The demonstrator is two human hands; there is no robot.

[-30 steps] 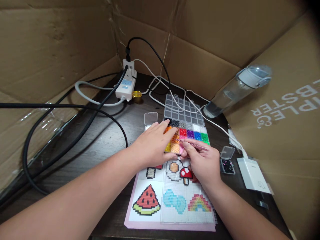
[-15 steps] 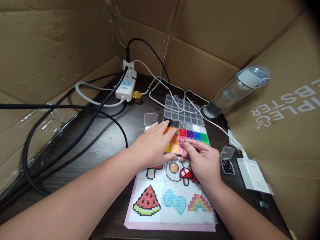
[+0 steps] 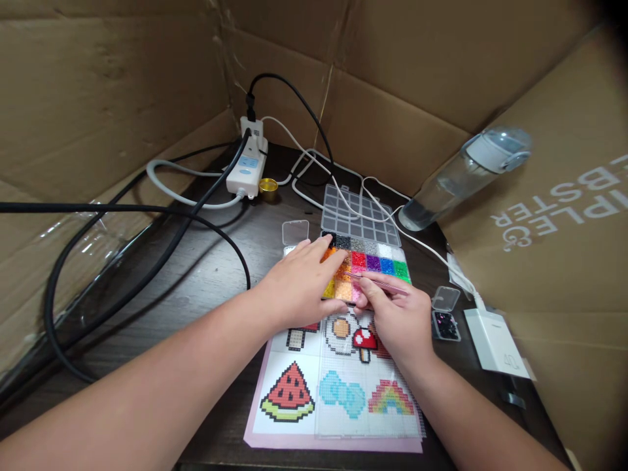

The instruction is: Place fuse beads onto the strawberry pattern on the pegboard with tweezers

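My right hand (image 3: 397, 317) pinches pink tweezers (image 3: 385, 282), whose tips point left into the orange beads (image 3: 343, 269) of a compartment box (image 3: 373, 263). Across the left part of that box lies my left hand (image 3: 309, 281), fingers spread, hiding some compartments. Small beads sorted by colour fill the box, and its clear lid (image 3: 360, 219) is folded back. Below the hands, a clear pegboard (image 3: 338, 425) lies over a printed pattern sheet (image 3: 269, 379) showing a watermelon, a bow and a rainbow. A red-and-white mushroom of beads (image 3: 366, 343) lies beside my right hand.
At the back left stands a white power strip (image 3: 245, 171) with cables, beside a small gold cup (image 3: 268, 190). A water bottle (image 3: 464, 173) leans at the right. Nearby are a small box of dark beads (image 3: 446, 325) and a white charger (image 3: 496, 343). Cardboard walls (image 3: 392, 72) surround the table.
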